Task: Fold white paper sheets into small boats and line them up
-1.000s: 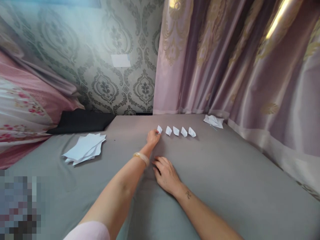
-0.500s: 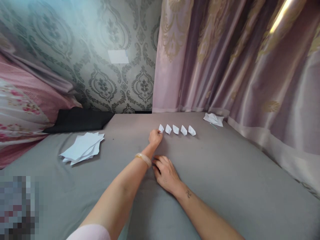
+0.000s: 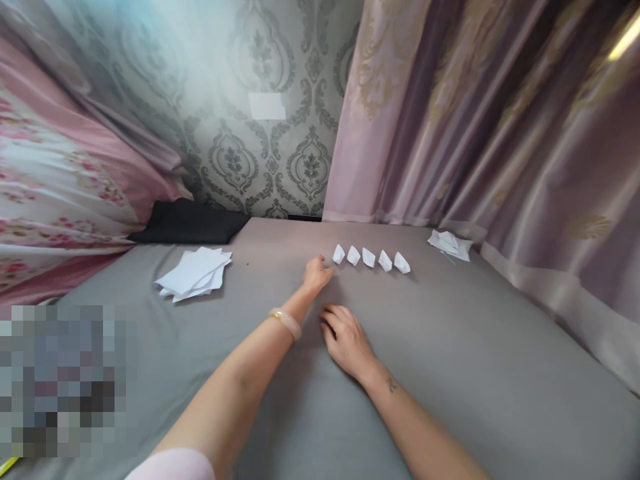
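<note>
On the grey sheet [image 3: 480, 347], five folded white paper pieces [image 3: 369, 258] are standing in a slightly slanting row, spaced apart from one another. The left hand [image 3: 317, 273] is reaching toward the left end of this row, its fingertips lying just beside the leftmost piece [image 3: 339, 254]. Its grip is showing thumb and finger spread apart, with nothing held between them. A pale bangle [image 3: 285, 323] is encircling the left wrist.

The right hand [image 3: 346, 339] is resting palm down on the sheet, nearer the camera than the row and well apart from it. Its grip is showing the thumb separated from loosely curved fingers; the palm is facing away from view, and no item is showing in the fingers. A dark mark [image 3: 391, 383] is showing near the right wrist.

To the left, a stack of white sheets [image 3: 195, 272] is lying unevenly fanned, with a folded black cloth [image 3: 193, 223] lying behind it. At the far right, a loose pile of white paper [image 3: 450, 245] is lying near the curtain [image 3: 380, 153], a thin stick [image 3: 448, 257] showing at its near edge. Behind, a white card [image 3: 267, 106] is showing against the patterned wall [image 3: 305, 87]. A floral cloth [image 3: 55, 193] is hanging at the left. The lower-left area is appearing pixelated, its contents being unreadable.
</note>
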Tool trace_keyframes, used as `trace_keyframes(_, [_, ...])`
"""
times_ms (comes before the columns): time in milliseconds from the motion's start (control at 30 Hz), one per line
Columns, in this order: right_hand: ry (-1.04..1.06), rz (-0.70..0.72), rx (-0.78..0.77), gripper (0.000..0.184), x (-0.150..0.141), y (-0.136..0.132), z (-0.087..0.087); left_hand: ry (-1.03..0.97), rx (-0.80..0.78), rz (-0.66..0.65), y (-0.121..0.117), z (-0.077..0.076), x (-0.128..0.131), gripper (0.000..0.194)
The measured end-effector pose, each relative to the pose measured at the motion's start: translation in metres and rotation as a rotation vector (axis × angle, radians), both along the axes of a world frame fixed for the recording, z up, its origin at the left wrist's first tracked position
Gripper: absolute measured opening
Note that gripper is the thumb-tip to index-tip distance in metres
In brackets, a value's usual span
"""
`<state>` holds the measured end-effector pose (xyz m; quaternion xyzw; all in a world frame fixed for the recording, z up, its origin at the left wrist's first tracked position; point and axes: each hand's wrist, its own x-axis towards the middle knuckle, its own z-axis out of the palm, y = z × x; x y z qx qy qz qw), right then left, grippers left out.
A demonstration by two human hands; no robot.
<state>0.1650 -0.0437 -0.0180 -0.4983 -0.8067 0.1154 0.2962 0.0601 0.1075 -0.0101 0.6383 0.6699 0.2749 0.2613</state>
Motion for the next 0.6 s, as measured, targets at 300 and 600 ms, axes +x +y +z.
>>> trace_keyframes(300, [-0.039, 0.024, 0.021, 0.032, 0.003, 0.006, -0.008, 0.062, -0.033, -0.066, -0.049, 0.014, -0.096, 0.029])
trace_keyframes(600, [-0.072, 0.043, 0.05, 0.034, 0.005, 0.015, -0.02, 0.083, 0.112, 0.138, -0.074, 0.024, -0.169, 0.026])
